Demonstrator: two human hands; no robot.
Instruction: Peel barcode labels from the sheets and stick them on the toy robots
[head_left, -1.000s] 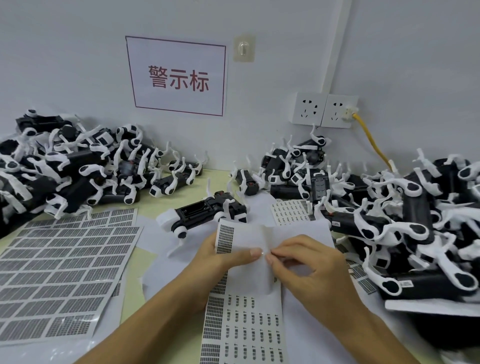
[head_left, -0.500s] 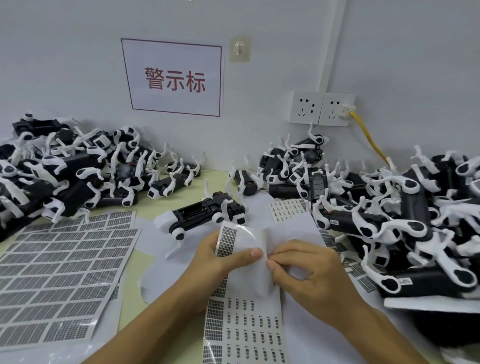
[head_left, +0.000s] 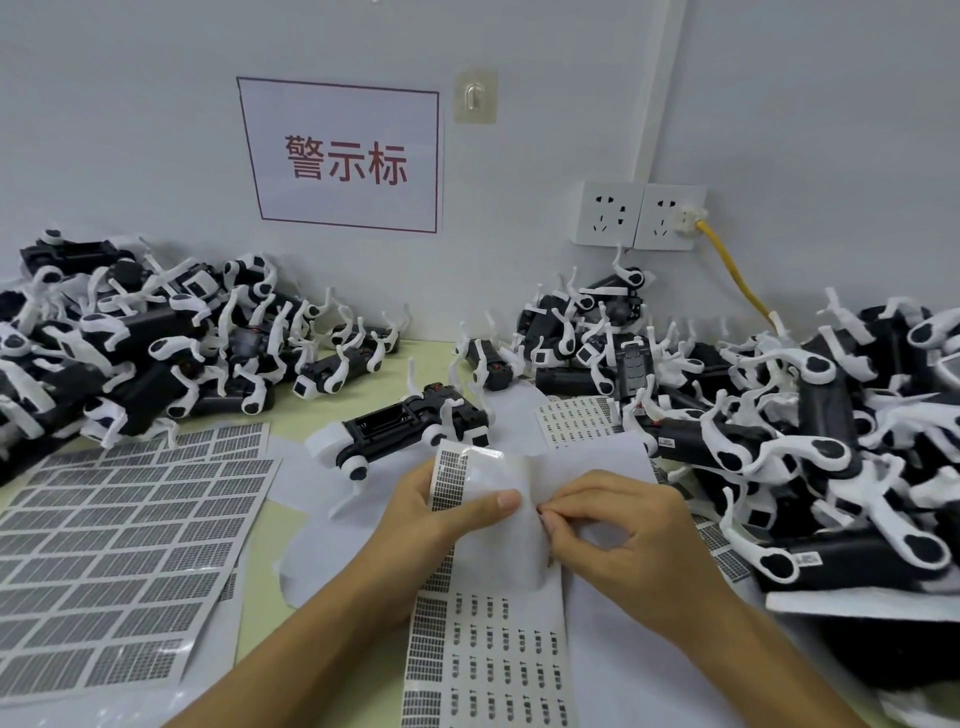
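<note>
A long white label sheet (head_left: 488, 654) with rows of small barcode labels lies in front of me, its upper part curled up off the table. My left hand (head_left: 441, 514) holds that raised part, thumb on top. My right hand (head_left: 618, 535) pinches at the sheet's blank area just right of the left thumb; whether a label sits between its fingertips is hidden. One black-and-white toy robot (head_left: 410, 431) lies on its back just beyond the sheet.
Piles of toy robots fill the left (head_left: 135, 353) and right (head_left: 810, 447) of the table. A large barcode sheet (head_left: 114, 551) lies at the left, a smaller one (head_left: 574, 421) behind my hands. Wall sockets (head_left: 641, 214) with a yellow cable (head_left: 737, 283) are at the back.
My hands have stayed on the curled sheet, with the right fingertips working at the same spot beside the left thumb. The view has shifted slightly.
</note>
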